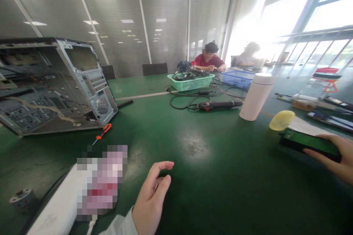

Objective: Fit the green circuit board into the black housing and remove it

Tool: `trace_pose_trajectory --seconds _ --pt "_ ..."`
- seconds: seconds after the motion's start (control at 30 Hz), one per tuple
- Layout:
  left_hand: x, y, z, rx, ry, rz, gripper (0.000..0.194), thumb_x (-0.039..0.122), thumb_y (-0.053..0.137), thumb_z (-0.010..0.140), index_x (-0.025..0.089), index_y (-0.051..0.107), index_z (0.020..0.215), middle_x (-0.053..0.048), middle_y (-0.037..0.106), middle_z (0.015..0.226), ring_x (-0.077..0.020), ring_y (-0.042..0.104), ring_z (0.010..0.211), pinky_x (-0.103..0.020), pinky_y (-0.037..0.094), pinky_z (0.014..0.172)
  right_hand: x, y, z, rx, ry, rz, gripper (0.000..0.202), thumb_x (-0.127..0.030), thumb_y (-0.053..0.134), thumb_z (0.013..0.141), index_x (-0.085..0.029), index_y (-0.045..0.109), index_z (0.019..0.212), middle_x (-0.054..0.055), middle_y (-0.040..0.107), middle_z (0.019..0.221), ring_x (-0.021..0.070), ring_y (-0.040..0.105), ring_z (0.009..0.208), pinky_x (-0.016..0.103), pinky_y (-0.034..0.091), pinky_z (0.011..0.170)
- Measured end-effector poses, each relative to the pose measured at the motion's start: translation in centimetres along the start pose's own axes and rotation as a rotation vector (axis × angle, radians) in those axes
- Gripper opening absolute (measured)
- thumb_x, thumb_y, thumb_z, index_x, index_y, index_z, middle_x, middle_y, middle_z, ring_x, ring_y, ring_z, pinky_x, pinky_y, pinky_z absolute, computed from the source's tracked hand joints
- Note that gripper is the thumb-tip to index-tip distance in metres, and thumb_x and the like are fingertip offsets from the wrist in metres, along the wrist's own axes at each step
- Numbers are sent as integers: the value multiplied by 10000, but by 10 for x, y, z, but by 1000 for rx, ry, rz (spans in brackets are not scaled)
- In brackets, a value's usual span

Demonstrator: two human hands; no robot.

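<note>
At the right edge, my right hand (335, 154) is closed around a black rectangular case with a green circuit board (310, 143). The case is held just above the green table, close to a yellow rounded object (282, 120) and a white sheet of paper (306, 125). My left hand (154, 194) is at the lower middle, over the table. Its thumb and index finger curve with a gap between them, and nothing shows in it. Left of it lie a blurred-out pinkish item (106, 183) with a white cable plug and a long white box (59, 198).
An opened computer case (91, 77) stands at left, with an orange-handled tool (103, 132) before it. A corded electric screwdriver (217, 105), a pinkish bottle (256, 97), a green basket (190, 82) and a blue basket (238, 78) are farther back. Two people sit beyond.
</note>
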State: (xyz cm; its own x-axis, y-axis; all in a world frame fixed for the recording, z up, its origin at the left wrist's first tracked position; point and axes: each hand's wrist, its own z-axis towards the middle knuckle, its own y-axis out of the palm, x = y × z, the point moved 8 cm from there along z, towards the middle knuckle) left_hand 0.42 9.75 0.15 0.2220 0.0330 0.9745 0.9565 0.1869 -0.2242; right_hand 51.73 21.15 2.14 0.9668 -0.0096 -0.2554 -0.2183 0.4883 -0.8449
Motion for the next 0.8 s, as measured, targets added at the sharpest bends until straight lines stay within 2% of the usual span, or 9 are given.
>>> trace_pose_trajectory --seconds 0.07,0.13,0.3,0.4,0.47,0.57,0.7,0.8 --pt "3 1 1 6 -20 -15 319 412 564 763 212 621 1005 -94 649 1100 -292 595 1035 -414 462 883 -45 -5 -4 -50 -51 55 735 -797 449 650 -182 542 1042 204 617 1022 319 610 939 443 482 824" --pt "5 1 2 28 -19 -46 319 391 595 725 210 624 986 -97 654 1074 -295 592 1049 -417 462 898 -96 -11 -13 -53 -96 176 685 -752 468 669 -200 519 1073 169 604 1069 314 592 997 460 454 915" --pt "3 2 2 2 37 -48 333 311 622 726 228 629 1048 -84 654 1093 -275 591 1069 -410 458 922 -229 -2 -57 -194 -369 442 411 -506 514 822 -230 497 1127 84 585 1067 237 582 974 411 490 853" --pt "1 5 0 -56 76 5 391 256 580 793 251 583 1184 -82 616 1236 -258 548 1167 -394 442 953 -285 2 -82 -259 -487 547 285 -308 535 840 -234 493 1112 68 570 1078 219 554 1009 408 478 874" --pt "0 7 -1 -74 81 27 437 229 575 806 264 556 1241 -73 571 1326 -253 517 1217 -385 431 977 -311 4 -93 -291 -529 612 302 -216 538 820 -230 482 1117 71 567 1082 216 547 1014 404 477 873" --pt "-5 5 -2 -42 49 -22 484 239 604 788 257 552 1269 -68 550 1364 -255 572 1153 -383 451 974 -333 3 -99 -271 -586 684 371 -182 542 803 -227 446 1159 78 565 1102 217 546 1030 392 474 870" --pt "-10 3 -2 -3 16 -118 488 278 618 787 246 561 1271 -64 558 1367 -262 570 1163 -391 457 985 -336 4 -99 -234 -575 745 406 -238 562 819 -239 412 1195 56 579 1085 191 555 1000 345 465 830" --pt "-7 3 -2 3 7 -130 483 294 649 759 248 596 1237 -61 578 1340 -270 556 1177 -396 453 992 -331 11 -98 -335 -472 801 261 -298 565 822 -230 489 1062 30 585 967 163 553 865 305 441 744"
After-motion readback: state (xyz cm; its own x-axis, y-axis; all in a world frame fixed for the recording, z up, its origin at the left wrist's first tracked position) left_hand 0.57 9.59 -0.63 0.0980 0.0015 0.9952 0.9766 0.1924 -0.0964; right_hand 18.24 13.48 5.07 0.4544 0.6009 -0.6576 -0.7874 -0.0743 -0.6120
